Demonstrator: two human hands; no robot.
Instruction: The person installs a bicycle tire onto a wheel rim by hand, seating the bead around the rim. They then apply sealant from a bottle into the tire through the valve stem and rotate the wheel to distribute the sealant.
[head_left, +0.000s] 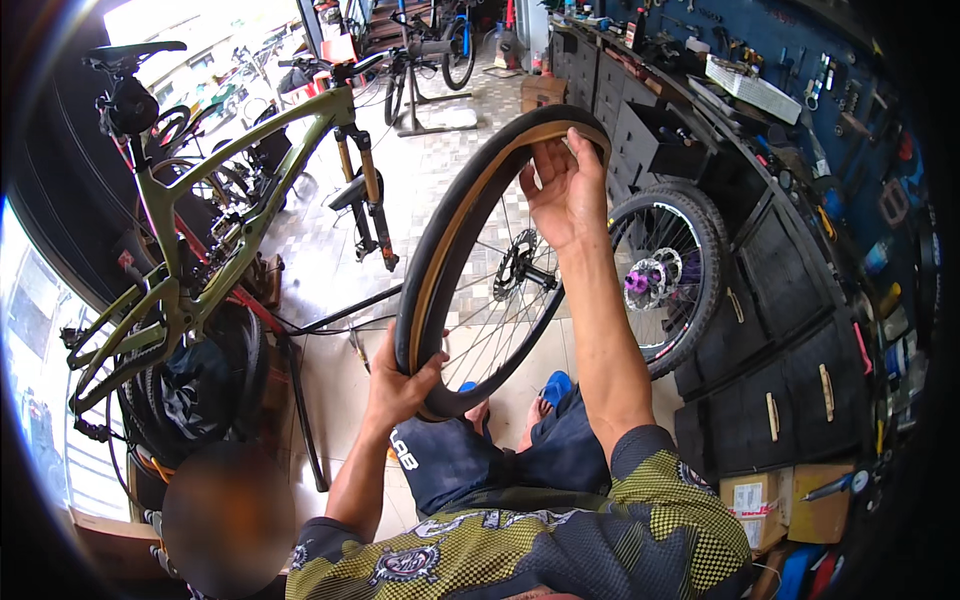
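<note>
A spoked bicycle wheel [463, 210] with a black tyre and a tan sidewall is held up in front of me, tilted. On its hub sits a black disc rotor [514, 266]. My left hand [402, 378] is wrapped round the tyre at the lower left, with the thumb on the near side. Up at the top right, my right hand [568, 192] grips the tyre's edge, its thumb over the sidewall and its fingers curled inside the tyre. Whether the tyre bead is fully seated in the rim is too small to tell.
A green bike frame [250, 135] with a fork hangs on a stand at left. A second wheel [690, 230] with knobbly tyre and purple hub leans against black cabinets [770, 300] at right. Cardboard boxes [755, 508] sit lower right. A blurred round patch [228, 520] covers the lower left.
</note>
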